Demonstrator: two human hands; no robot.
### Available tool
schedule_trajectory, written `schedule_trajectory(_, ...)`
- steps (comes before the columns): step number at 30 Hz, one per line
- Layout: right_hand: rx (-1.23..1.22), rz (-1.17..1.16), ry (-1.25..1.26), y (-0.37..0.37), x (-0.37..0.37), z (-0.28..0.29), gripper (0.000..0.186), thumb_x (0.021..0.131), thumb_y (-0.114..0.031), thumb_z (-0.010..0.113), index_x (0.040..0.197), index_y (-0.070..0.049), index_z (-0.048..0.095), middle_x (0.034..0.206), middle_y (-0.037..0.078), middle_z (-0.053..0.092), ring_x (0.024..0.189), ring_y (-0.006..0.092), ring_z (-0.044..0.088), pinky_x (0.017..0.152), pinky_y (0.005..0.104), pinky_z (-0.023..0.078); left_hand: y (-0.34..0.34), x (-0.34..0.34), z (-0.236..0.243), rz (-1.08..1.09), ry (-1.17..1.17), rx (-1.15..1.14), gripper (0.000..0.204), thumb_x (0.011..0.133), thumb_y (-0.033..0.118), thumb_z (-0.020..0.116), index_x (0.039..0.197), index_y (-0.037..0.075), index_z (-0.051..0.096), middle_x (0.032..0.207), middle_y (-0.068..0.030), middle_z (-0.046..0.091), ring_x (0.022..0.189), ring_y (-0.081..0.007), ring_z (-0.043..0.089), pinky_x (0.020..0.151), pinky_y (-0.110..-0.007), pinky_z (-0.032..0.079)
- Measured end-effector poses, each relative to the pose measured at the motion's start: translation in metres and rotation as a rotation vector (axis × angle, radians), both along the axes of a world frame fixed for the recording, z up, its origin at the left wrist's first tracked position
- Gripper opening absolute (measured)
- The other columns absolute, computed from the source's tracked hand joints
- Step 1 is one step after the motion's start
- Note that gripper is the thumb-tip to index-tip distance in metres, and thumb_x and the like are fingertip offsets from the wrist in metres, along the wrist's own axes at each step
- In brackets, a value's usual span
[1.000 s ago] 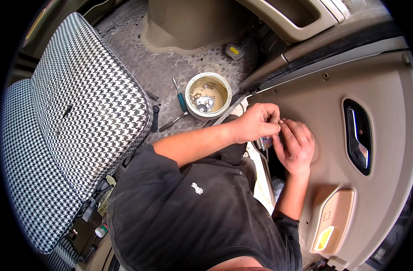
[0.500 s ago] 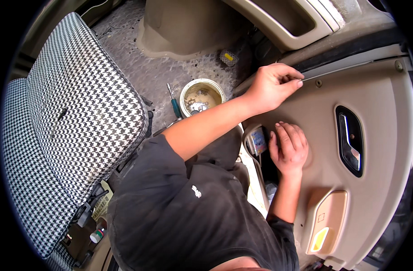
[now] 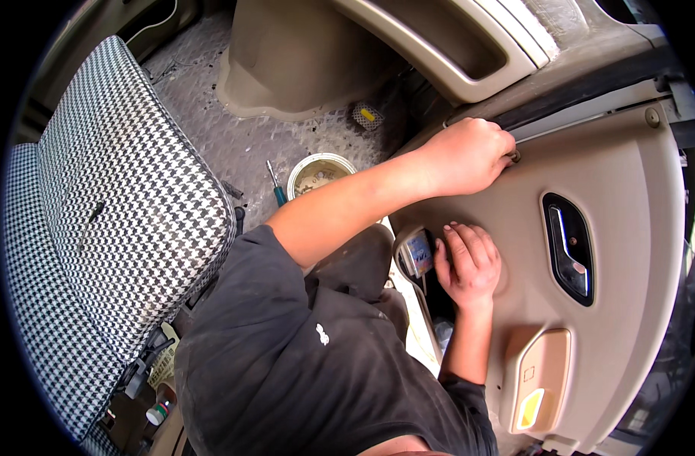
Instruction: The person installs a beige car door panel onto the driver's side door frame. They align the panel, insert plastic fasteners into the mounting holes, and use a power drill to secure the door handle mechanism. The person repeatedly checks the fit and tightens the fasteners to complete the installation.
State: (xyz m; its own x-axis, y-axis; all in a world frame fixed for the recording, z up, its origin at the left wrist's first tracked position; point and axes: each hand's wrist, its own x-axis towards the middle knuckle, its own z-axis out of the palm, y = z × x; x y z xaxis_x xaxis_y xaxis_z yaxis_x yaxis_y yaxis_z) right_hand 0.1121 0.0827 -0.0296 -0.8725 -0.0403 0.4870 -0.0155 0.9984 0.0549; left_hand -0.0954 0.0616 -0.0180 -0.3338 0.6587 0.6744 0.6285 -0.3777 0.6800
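My left hand (image 3: 470,156) reaches across to the upper edge of the beige door panel (image 3: 619,175). Its fingers are closed at a small round fastener (image 3: 516,156) there; whatever they pinch is hidden. Lower down, my right hand (image 3: 469,267) lies on the panel with its fingers out, holding nothing. Beside it is the door pocket, where a small blue-and-white pack (image 3: 419,254) sits. Right of both hands is the black inner door handle (image 3: 568,249) with its silver lever. Another round fastener (image 3: 652,117) shows at the panel's far corner.
A white-rimmed tub (image 3: 321,176) with small parts stands on the floor, a green-handled screwdriver (image 3: 278,190) next to it. A houndstooth seat (image 3: 135,175) fills the left side. A yellow-marked block (image 3: 368,115) lies beyond the tub. The beige armrest pull (image 3: 545,380) juts from the panel.
My left hand has turned knuckles up and closed over the fastener on the panel's edge. The right hand keeps its place on the panel. The whole view has shifted slightly.
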Motion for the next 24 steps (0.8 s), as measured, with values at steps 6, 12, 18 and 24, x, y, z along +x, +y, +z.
schedule_trajectory(6,0.014,-0.012,0.002,0.001,0.001,-0.001,0.029,0.079,-0.007,0.079,0.106,-0.001,0.071,0.104,0.012,0.071,0.092,0.0312,0.069,0.078,0.0403,0.058,0.002,-0.007,0.019,-0.025,0.068,-0.161,0.017,0.086,0.014,0.071,0.091,-0.002,0.074,0.084,-0.0239,0.07,0.083,-0.0424,0.069,0.075,-0.048,0.057)
schedule_trajectory(12,-0.004,-0.024,-0.007,-0.003,0.001,0.001,0.031,0.079,-0.008,0.079,0.108,-0.001,0.071,0.108,0.012,0.07,0.095,0.0312,0.068,0.079,0.0403,0.058,0.0,-0.004,0.025,0.151,0.142,-0.222,0.018,0.085,0.02,0.074,0.083,0.002,0.074,0.079,-0.0204,0.071,0.079,-0.0395,0.071,0.069,-0.046,0.057)
schedule_trajectory(18,-0.007,-0.052,-0.017,-0.008,-0.006,0.005,0.028,0.079,-0.008,0.079,0.106,-0.002,0.072,0.107,0.011,0.07,0.095,0.0308,0.068,0.08,0.0407,0.059,0.005,0.0,0.039,0.298,0.329,-0.342,0.022,0.082,0.026,0.077,0.076,0.005,0.073,0.076,-0.0165,0.072,0.078,-0.0349,0.073,0.067,-0.045,0.058)
schedule_trajectory(24,-0.011,0.038,0.033,0.002,0.002,0.005,0.026,0.077,-0.005,0.08,0.102,-0.001,0.072,0.104,0.012,0.071,0.092,0.0319,0.069,0.081,0.0415,0.059,0.004,-0.012,-0.001,0.267,0.317,0.082,0.026,0.083,0.029,0.078,0.087,0.005,0.07,0.082,-0.0134,0.069,0.082,-0.0352,0.069,0.069,-0.044,0.056)
